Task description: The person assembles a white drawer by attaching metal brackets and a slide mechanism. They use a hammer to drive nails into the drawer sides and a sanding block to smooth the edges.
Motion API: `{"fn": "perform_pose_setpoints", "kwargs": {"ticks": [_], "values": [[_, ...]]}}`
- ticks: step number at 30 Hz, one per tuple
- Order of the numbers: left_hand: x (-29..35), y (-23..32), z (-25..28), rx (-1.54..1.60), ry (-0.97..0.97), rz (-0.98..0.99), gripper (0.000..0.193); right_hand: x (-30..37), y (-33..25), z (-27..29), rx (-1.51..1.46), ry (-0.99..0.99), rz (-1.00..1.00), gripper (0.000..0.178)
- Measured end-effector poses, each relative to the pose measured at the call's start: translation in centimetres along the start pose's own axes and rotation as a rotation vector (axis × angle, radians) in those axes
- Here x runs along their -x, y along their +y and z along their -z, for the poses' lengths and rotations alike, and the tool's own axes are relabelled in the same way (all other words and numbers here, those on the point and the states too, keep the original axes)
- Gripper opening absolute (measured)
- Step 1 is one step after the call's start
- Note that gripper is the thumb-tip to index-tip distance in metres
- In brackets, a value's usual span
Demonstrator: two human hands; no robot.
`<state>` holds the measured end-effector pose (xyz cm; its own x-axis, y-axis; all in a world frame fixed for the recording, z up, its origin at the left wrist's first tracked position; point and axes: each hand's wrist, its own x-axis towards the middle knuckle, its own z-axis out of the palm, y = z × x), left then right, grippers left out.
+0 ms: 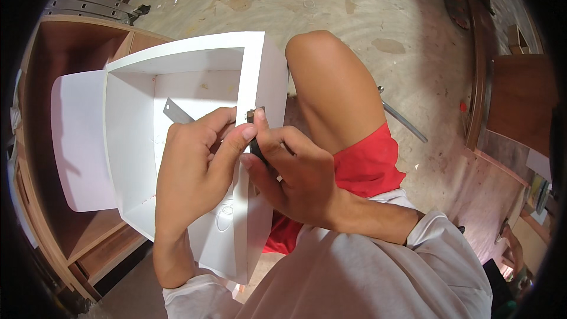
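Note:
A white drawer box (pixel 253 71) lies open side up against my lap, partly across a wooden cabinet. At its right wall, my left hand (pixel 198 168) is closed over the rim, its thumb pressing on top and its other fingers partly hidden inside the box. My right hand (pixel 295 171) pinches a small, dark, block-like object (pixel 255 147) against the same rim; the fingers cover most of it, so its kind is unclear. Both thumbs nearly meet there. Inside the drawer box, a metal ruler (pixel 176 110) lies partly behind my left hand.
The brown wooden cabinet frame (pixel 50 41) stands at left. Metal drawer slides (pixel 88 5) lie at the far left. A metal rod (pixel 404 121) is on the concrete floor (pixel 236 9) beyond my knee. Wooden boards (pixel 522 97) stand at right, near another person's foot (pixel 456 9).

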<state>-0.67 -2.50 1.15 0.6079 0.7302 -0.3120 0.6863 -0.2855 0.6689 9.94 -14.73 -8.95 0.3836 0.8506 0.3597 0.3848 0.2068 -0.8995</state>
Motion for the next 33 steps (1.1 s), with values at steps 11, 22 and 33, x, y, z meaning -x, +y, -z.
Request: {"fn": "perform_pose_setpoints", "kwargs": {"ticks": [11,22,33], "values": [[-0.7,0.6,-0.6,-0.131,0.062,-0.003,0.043,-0.7,1.1,0.0,0.018,0.04,0.047,0.057],[-1.3,1.0,-0.8,-0.137,0.09,0.007,0.045,-1.2,1.5,-0.1,-0.006,0.063,0.039,0.057],[-1.6,1.3,-0.9,-0.1,0.097,0.066,0.044,-1.5,2.0,-0.5,-0.027,0.106,0.056,0.058]]}}
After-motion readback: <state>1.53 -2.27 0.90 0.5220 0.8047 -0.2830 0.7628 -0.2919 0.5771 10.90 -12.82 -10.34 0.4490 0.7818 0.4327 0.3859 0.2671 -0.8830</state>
